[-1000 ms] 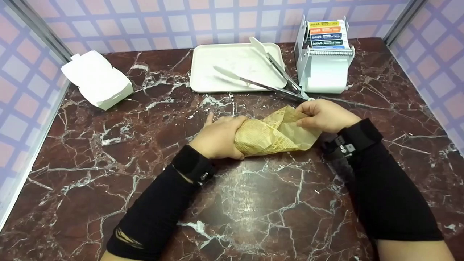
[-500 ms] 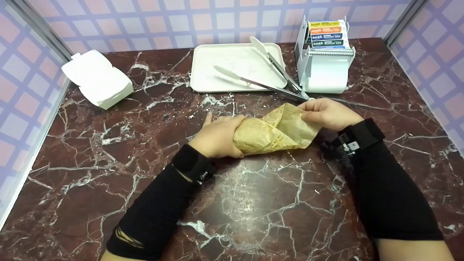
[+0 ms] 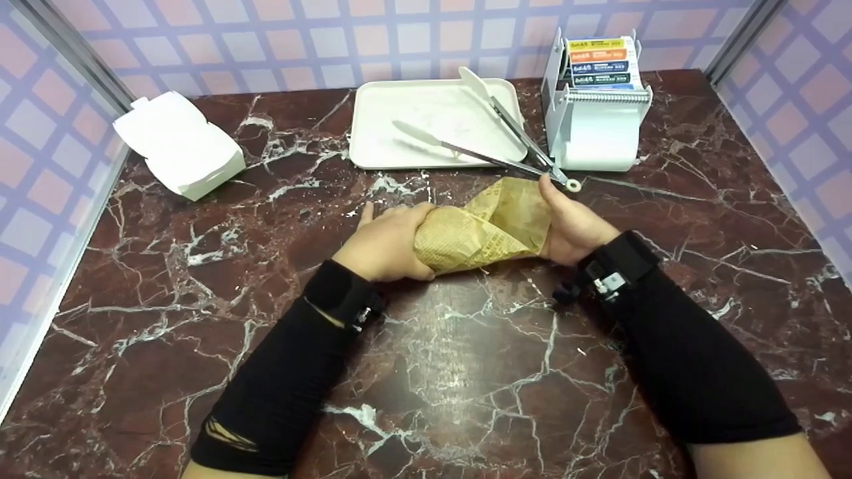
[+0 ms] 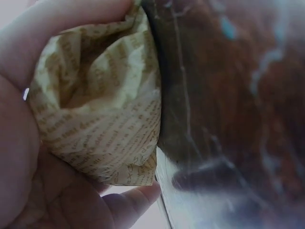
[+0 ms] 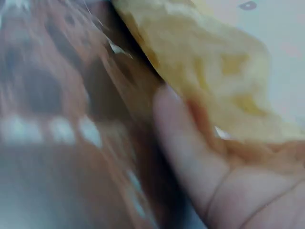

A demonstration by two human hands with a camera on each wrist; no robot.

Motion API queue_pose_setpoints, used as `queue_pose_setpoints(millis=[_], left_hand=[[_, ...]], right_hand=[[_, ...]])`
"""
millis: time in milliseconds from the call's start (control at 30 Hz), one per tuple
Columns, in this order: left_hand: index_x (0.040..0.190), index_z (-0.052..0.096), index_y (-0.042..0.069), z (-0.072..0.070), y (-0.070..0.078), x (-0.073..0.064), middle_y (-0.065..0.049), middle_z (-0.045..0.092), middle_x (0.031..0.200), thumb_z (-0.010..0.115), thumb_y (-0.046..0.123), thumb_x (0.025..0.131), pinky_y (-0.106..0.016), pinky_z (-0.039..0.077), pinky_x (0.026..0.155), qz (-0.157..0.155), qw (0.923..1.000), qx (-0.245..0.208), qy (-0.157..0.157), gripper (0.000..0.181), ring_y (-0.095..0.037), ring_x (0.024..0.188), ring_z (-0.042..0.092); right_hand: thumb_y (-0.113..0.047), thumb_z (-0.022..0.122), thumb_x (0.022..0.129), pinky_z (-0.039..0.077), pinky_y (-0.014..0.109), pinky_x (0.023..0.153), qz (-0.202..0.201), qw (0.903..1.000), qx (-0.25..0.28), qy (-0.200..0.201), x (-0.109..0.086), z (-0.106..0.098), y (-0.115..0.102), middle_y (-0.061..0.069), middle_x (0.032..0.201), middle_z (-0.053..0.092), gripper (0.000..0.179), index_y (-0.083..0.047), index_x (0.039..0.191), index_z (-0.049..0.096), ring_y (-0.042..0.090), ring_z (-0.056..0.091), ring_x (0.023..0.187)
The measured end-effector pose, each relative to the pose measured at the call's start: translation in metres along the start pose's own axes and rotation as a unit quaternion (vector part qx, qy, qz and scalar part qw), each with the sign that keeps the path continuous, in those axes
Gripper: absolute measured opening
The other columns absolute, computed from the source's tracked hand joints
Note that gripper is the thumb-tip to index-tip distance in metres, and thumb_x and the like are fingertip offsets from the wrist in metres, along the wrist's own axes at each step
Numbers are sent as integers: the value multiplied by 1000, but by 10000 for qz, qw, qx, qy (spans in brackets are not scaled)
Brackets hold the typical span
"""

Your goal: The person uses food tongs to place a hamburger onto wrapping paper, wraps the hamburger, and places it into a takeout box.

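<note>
A bundle wrapped in yellowish printed paper [image 3: 459,236] lies on the dark marbled table; what it holds is hidden. My left hand [image 3: 386,245] grips its left end. In the left wrist view, my fingers and thumb curve round the crumpled, folded end of the wrapping paper [image 4: 105,124]. At the bundle's right end the paper spreads in a loose flap. Against that flap rests my right hand [image 3: 576,223], thumb raised and palm turned toward the paper. The right wrist view is blurred, with a finger touching the yellow paper [image 5: 205,52].
Behind the bundle is a cream tray [image 3: 373,150], with tongs [image 3: 492,159] lying partly across it. To its right stands a label dispenser [image 3: 602,133] holding several coloured rolls. An open white takeaway box [image 3: 183,150] sits at the back left. Patterned panels border the table.
My right hand has let go of the paper flap's upper edge, turned its palm inward and moved left. Both hands and the bundle have shifted slightly left.
</note>
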State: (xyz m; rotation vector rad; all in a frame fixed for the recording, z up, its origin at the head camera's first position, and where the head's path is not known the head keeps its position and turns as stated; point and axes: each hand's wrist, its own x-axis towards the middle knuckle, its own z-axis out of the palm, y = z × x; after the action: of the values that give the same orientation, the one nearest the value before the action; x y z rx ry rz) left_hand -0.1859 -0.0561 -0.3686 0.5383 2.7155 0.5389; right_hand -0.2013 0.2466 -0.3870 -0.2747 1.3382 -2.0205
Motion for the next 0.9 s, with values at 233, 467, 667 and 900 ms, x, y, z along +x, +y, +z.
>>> queue_pose_setpoints(millis=[233,467,667,900], left_hand=[[162,35,23,1,1,0,-8,50,160,94,41,70,-67,-4,131,-38,10000,66,31,110,-29,150,44],[163,33,20,1,4,1,-10,48,162,92,40,71,-66,-4,131,-33,9999,92,37,111,-30,152,41],[164,32,18,1,6,6,-11,46,163,92,38,72,-65,-2,132,-78,9998,163,27,112,-30,154,39],[165,30,17,0,13,12,-12,43,165,91,38,72,-63,-4,132,-95,9995,308,-23,114,-31,156,36]], right_hand=[[-76,13,100,47,38,115,-369,9962,747,252,6,28,10,11,154,56,93,-10,164,28,21,59,135],[-78,48,95,53,33,101,-1104,9875,1126,10,9,53,15,5,133,70,95,-11,161,36,19,67,115],[-82,62,84,27,51,131,-1542,9874,350,-112,10,69,20,11,171,32,121,-12,169,10,31,31,158],[-81,60,84,6,61,133,-1647,9846,-509,298,8,80,27,20,177,0,131,-1,168,-2,41,1,164]])
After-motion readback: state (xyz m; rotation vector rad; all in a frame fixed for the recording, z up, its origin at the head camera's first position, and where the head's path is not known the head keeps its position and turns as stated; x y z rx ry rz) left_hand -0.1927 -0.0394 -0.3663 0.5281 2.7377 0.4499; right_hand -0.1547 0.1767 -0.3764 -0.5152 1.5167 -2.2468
